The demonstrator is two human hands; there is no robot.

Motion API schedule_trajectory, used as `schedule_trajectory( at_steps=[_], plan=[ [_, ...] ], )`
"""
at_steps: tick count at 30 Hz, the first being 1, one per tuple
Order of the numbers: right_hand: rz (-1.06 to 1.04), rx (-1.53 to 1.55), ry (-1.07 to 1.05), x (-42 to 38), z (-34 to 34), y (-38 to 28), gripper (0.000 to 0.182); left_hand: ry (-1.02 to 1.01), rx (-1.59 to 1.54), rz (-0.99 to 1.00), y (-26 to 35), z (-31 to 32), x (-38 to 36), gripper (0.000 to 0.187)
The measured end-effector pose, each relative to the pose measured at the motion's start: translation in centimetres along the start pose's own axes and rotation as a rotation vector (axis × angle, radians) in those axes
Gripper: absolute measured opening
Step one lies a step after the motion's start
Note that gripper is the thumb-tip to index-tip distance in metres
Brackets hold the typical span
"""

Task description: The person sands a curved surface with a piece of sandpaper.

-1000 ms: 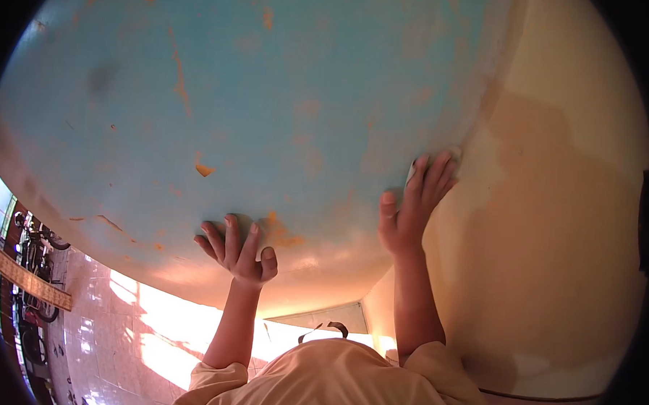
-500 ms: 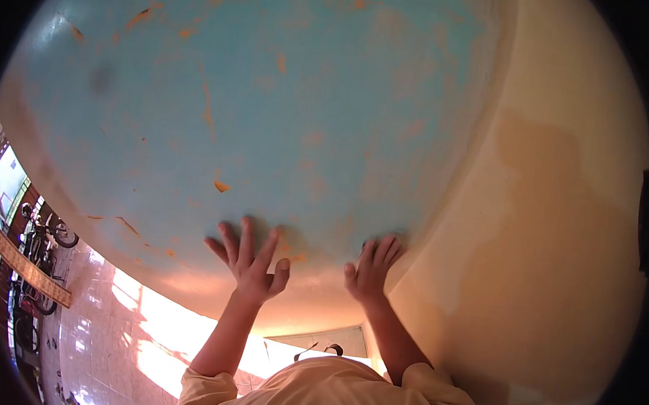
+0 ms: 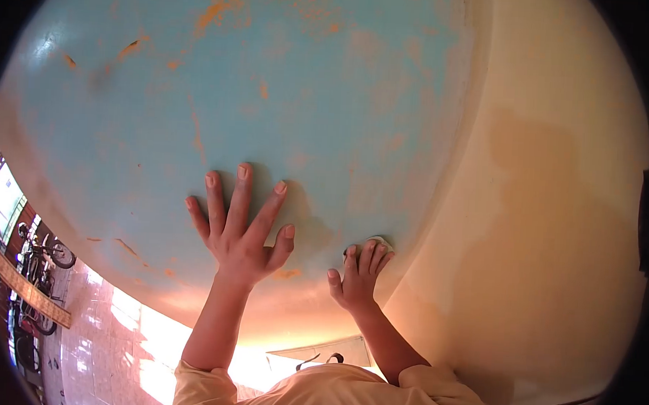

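Note:
A blue-painted wall [image 3: 306,115] with scuffed and chipped orange patches fills most of the view. My left hand [image 3: 239,238] lies on its lower part, fingers spread wide and nothing held. Lower and to the right, near the corner, my right hand [image 3: 359,276] presses a thin sheet [image 3: 385,241] against the same wall. Only the sheet's pale upper edge and a dark bit at its left side show past my fingers; the rest is hidden under them, and I cannot tell its exact kind.
A cream wall [image 3: 540,234] with a darker tan stain adjoins on the right. Down on the left, a motorcycle [image 3: 43,262] and a yellowish bar [image 3: 24,276] show beside a sunlit tiled floor [image 3: 95,323].
My left hand has slid up the blue wall, covering the spot where a chipped orange mark showed. My right hand has shifted slightly left and down, uncovering the sheet's pale edge.

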State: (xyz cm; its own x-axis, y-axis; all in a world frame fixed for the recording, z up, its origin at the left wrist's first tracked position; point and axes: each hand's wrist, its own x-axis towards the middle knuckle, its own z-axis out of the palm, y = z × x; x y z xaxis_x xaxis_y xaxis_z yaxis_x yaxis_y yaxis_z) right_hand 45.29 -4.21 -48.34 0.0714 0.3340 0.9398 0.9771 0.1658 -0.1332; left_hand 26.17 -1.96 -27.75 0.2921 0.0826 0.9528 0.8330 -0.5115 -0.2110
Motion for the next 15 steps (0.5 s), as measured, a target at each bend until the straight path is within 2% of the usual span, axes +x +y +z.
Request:
schedule_trajectory(
  at_steps=[2,6,8,11,13,15],
  plan=[
    [0.041,0.095,-0.034,1.9,-1.2,-0.4,0.062,0.012,0.006,-0.007,-0.1,0.2,-0.1,0.043],
    [0.067,0.125,-0.019,15.5,-6.5,-1.1,0.070,0.002,0.006,-0.013,-0.1,0.0,-0.2,0.043],
    [0.083,0.120,-0.011,18.2,-7.4,-0.7,0.071,-0.004,0.007,-0.017,-0.3,0.0,-0.2,0.043],
    [0.066,0.037,0.023,17.7,-7.5,0.2,0.071,0.015,-0.011,0.047,-0.5,0.0,-0.4,0.046],
    [0.072,0.153,0.049,12.9,-5.5,0.4,0.070,0.022,-0.009,0.048,-0.4,0.0,-0.4,0.046],
    [0.051,0.067,0.123,6.2,-1.8,0.9,0.068,0.018,-0.005,0.045,-0.3,0.0,-0.6,0.046]
  ],
)
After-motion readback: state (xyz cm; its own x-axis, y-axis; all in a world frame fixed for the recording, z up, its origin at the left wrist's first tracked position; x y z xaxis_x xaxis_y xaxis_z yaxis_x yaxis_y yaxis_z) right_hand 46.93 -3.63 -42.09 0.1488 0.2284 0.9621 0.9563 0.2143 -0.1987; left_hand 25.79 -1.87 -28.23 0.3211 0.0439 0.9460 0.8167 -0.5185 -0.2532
